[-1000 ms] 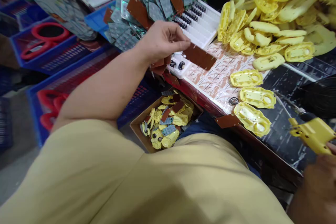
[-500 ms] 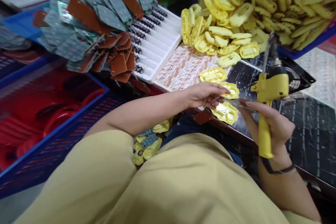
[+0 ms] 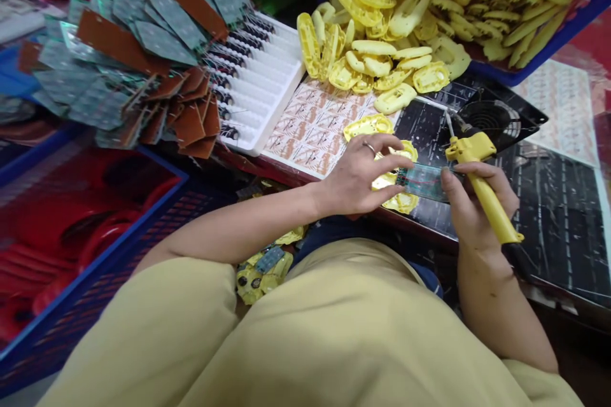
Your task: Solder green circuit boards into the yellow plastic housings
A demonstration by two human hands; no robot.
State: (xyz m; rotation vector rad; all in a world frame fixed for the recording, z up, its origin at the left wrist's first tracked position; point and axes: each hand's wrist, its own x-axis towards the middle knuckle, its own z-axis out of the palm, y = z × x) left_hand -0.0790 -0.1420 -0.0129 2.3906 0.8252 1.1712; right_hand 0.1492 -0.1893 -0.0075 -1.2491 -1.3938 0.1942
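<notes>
A green circuit board [image 3: 424, 182] with thin red wires is held level between my two hands above the bench's front edge. My left hand [image 3: 351, 175], with a ring on one finger, grips the board's left end between thumb and fingertips. At the other end, the thumb of my right hand [image 3: 480, 210] presses on the board. That same hand also carries a yellow soldering gun [image 3: 472, 148], its metal tip pointing up and away. Yellow plastic shells [image 3: 367, 127] lie under and beyond my left hand, partly covered by it.
Wired circuit boards [image 3: 176, 19] are heaped at left over a ribbed white tray [image 3: 267, 76]. Behind, yellow shells [image 3: 401, 25] spill from a blue crate [image 3: 525, 75]. A black fan [image 3: 491, 117] lies beyond the soldering gun. A blue basket [image 3: 167, 191] with red parts stands left.
The brown board and wires hanging below my left hand are no longer seen there; a board now lies green side up between both hands. The soldering gun has tilted, its handle swinging right.
</notes>
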